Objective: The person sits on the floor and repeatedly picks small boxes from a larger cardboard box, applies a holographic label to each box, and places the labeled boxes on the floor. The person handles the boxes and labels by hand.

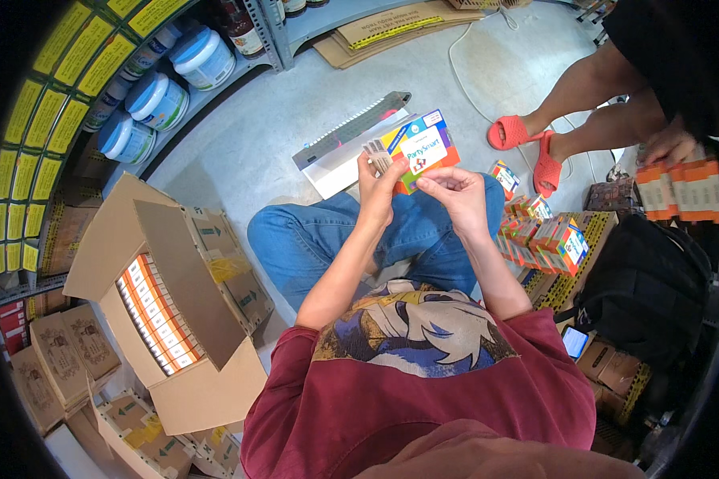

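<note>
Above my lap, my left hand (379,189) is wrapped round the left end of a small colourful carton (427,148), white, orange and blue on its front. My right hand (458,195) is at the carton's lower right edge, thumb and fingertips pinched together there. Whether a flap or something small sits between those fingertips is too small to tell. Beyond the carton, a long white flat thing (339,172) with a dark ridged strip lies on the floor. Several similar small cartons (563,243) stand in rows by my right knee.
An open cardboard box (208,391) with rows of orange-and-white packs is at my left. Shelves with blue-lidded white tubs (204,60) stand at the far left. Another person in red sandals (509,132) holds orange packs at the right, above a black backpack (655,279).
</note>
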Tool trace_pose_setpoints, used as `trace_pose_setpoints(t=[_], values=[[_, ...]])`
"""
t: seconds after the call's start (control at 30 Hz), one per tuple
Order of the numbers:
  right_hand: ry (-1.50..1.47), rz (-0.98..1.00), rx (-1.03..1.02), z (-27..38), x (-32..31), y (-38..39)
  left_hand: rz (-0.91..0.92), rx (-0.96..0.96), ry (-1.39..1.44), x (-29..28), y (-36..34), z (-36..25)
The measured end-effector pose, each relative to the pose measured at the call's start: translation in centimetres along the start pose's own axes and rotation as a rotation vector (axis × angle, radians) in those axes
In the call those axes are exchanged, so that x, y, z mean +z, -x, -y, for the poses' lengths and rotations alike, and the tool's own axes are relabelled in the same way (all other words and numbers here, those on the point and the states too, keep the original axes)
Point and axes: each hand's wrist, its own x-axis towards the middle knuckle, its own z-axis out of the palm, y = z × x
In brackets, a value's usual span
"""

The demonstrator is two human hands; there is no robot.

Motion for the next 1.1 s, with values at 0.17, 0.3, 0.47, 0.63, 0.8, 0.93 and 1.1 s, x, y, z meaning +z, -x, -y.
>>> trace_pose_setpoints(t=[0.17, 0.3, 0.47, 0.63, 0.8, 0.93, 1.1], values=[[0.012, 0.002, 0.012, 0.1, -0.1, -0.2, -0.048, 0.030, 0.036, 0.4, 0.3, 0.3], [-0.016, 0.015, -0.008, -0.5, 0.0, 0.0, -0.049, 0.015, 0.042, 0.3, 0.8, 0.1], [-0.010, 0.013, -0.015, -0.3, 0.2, -0.1, -0.071, 0.023, 0.009, -0.2, 0.5, 0.6], [0.228, -0.057, -0.053, -0.5, 0.2, 0.3, -0.105, 0.055, -0.030, 0.0, 0.7, 1.0], [0.402, -0.135, -0.222, 0.1, 1.2, 1.3, -0.080, 0.091, -0.012, -0.1, 1.3, 0.5], [0.692, -0.297, -0.470, 2.5, 0.9, 1.3, 0.010, 0.180, -0.045, -0.3, 2.6, -0.8], [0.663, -0.156, -0.324, 2.7, -3.9, -0.1, 0.241, 0.075, 0.028, -1.4, 2.6, -1.4]])
